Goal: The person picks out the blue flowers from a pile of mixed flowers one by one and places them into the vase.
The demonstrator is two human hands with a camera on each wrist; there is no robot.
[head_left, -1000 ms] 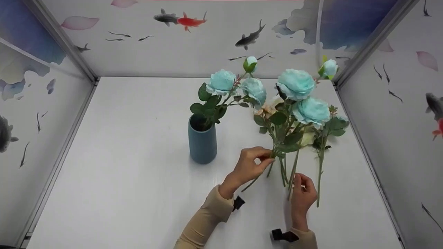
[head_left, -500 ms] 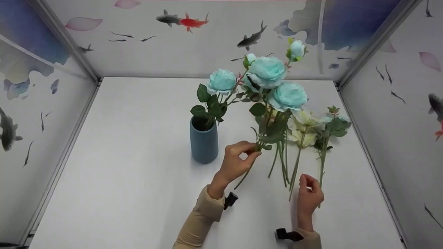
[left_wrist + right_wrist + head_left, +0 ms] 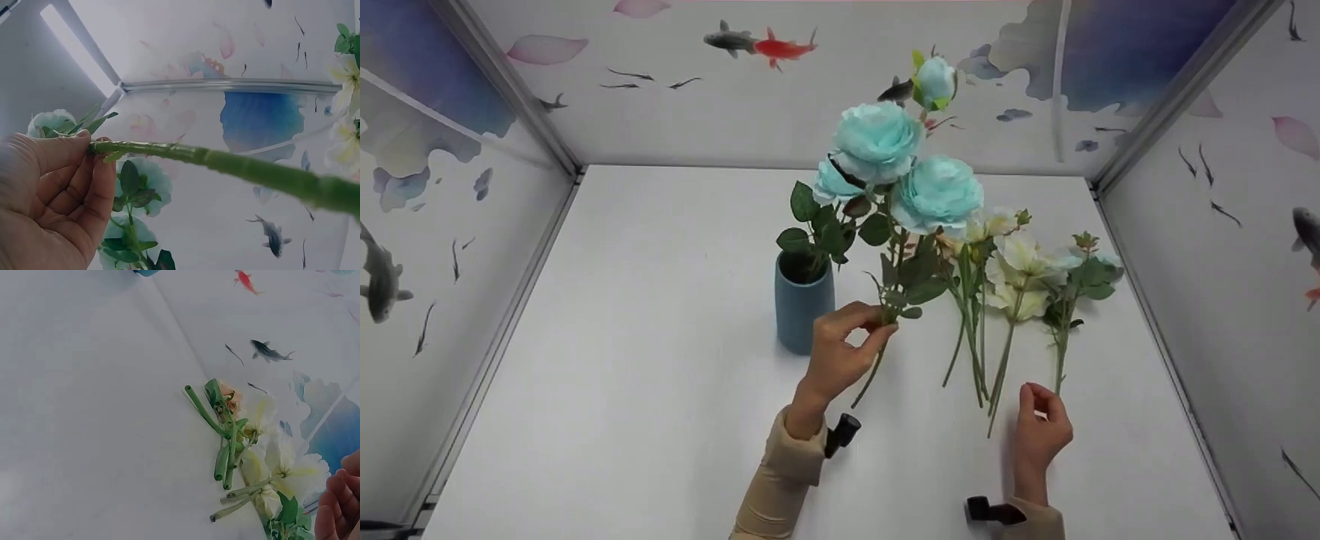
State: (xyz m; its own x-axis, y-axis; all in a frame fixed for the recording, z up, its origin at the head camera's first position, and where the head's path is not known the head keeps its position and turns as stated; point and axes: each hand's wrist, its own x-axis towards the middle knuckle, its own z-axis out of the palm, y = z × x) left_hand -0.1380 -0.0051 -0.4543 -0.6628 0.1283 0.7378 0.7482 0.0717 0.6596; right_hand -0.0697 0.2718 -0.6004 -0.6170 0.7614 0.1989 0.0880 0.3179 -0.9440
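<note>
In the head view my left hand (image 3: 844,349) pinches the green stem (image 3: 870,373) of an artificial blue rose spray between thumb and fingertips. Its two large blooms (image 3: 937,193) and a bud (image 3: 936,82) rise above the hand. A blue-grey vase (image 3: 804,311) stands behind and left of that hand, with another blue rose (image 3: 836,182) in it, partly hidden by the held blooms. The left wrist view shows the stem running right from the left hand (image 3: 62,191). My right hand (image 3: 1042,431) is loosely curled near the table's front right, holding nothing; the right wrist view (image 3: 340,506) shows its fingers.
Cream flowers (image 3: 1024,270) lie on the white table (image 3: 660,360) right of the held spray, stems towards me. Another leafy flower stem (image 3: 1063,322) lies farther right. Printed walls border the table's back and sides.
My left hand has carried the blue rose spray leftward, from above the lying flowers to beside the vase. My right hand has shifted slightly right, away from the lying stems.
</note>
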